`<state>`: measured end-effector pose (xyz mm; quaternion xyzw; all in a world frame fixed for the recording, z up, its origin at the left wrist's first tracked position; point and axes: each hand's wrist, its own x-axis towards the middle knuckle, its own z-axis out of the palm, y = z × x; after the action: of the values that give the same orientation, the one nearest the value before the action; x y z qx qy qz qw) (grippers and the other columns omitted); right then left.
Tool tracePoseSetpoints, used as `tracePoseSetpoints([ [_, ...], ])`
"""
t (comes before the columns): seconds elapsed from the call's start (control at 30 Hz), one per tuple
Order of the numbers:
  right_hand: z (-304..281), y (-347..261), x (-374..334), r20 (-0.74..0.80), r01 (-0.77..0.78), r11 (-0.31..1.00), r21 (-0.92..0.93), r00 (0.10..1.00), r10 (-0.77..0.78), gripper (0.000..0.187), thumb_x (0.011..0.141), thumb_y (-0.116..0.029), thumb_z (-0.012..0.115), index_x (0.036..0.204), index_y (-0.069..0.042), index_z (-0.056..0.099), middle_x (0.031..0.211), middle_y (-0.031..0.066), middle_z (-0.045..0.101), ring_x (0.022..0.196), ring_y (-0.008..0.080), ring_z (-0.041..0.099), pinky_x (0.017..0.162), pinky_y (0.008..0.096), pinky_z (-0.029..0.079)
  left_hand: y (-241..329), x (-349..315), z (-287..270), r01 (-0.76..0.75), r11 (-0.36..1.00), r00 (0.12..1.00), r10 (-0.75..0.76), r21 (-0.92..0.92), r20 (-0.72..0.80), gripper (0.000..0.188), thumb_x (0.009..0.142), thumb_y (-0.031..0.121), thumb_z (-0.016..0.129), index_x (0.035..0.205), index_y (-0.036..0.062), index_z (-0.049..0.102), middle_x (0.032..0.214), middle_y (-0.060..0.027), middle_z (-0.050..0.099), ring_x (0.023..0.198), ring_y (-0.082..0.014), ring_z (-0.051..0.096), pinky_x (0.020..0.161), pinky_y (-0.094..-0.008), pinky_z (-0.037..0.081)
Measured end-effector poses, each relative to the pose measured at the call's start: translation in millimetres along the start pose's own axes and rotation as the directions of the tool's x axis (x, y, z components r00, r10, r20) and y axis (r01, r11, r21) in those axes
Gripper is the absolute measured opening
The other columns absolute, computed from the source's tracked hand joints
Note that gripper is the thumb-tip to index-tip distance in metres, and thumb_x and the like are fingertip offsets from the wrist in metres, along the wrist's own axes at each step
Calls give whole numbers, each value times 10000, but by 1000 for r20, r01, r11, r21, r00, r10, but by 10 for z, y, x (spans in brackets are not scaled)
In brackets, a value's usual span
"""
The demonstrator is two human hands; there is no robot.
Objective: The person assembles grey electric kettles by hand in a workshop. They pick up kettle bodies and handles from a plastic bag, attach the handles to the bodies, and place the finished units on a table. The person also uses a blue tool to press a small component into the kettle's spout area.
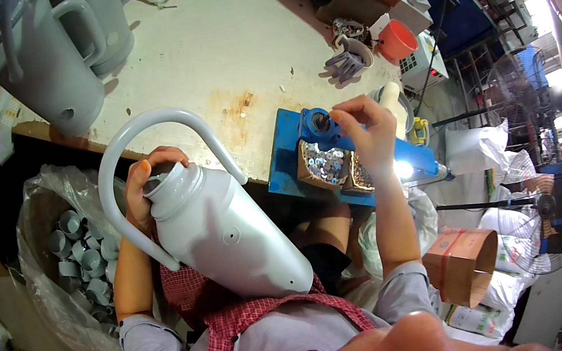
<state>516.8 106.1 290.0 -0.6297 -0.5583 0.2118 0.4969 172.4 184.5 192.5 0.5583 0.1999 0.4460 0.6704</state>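
A light grey plastic jug body [232, 237] with a big curved handle [142, 123] lies tilted across my lap, its open neck toward the upper left. My left hand [136, 191] is wrapped round the neck, fingers over the rim. Over the bench's blue machine [418, 156], my right hand [369, 126] is closed in a pinch beside a round blue cup [317, 122]. Whatever sits between those fingertips is too small to make out. Just below the cup stands a small box of metal washers [325, 163], with a second box of small parts [361, 174] beside it.
More grey jugs [56, 78] stand at the bench's far left. A plastic-lined carton of grey cup-shaped parts [81, 249] is at my left. Gloves [346, 64] and a red cup [397, 40] lie farther back. A cardboard box [463, 264] and fan [540, 209] are at right.
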Motion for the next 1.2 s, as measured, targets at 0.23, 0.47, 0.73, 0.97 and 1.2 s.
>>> tracePoseSetpoints([
  [0.23,-8,3,74,83,-82,996,46,993,78,93,842,-45,687,882,35,662,761,56,680,664,83,621,586,219,501,-16,48,21,-6,1000,1000,6,16,9,617,935,467,360,954,-82,642,960,-183,618,906,-239,592,839,-334,462],
  [0.47,-27,55,-82,-20,87,995,-43,996,-88,201,806,-38,708,1000,5,673,809,76,683,670,112,632,619,239,496,-72,37,29,-14,999,1000,15,47,-4,616,938,458,351,973,-86,637,976,-184,612,926,-251,574,869,-348,437],
  [0.73,-73,1375,-739,180,89,837,-540,984,11,205,841,-132,653,1026,-45,654,940,148,667,816,315,648,712,391,510,50,-18,166,-54,969,994,76,240,-82,585,902,476,443,1007,-70,627,1073,-166,550,1012,-283,596,902,-376,465],
  [0.97,37,1554,-592,296,150,798,-584,954,38,178,813,-187,670,952,-82,633,899,124,649,825,326,627,706,426,502,148,-17,282,-61,930,995,85,362,-53,437,812,419,630,808,-13,570,879,-95,557,1162,-300,517,963,-410,377],
  [1.2,-117,1229,-845,120,250,786,-566,968,-221,97,835,-61,655,925,-34,675,899,129,677,806,299,657,719,371,527,181,-217,-32,-126,786,984,175,605,-22,294,807,226,579,714,-52,562,809,-101,519,1139,-339,530,945,-411,389],
])
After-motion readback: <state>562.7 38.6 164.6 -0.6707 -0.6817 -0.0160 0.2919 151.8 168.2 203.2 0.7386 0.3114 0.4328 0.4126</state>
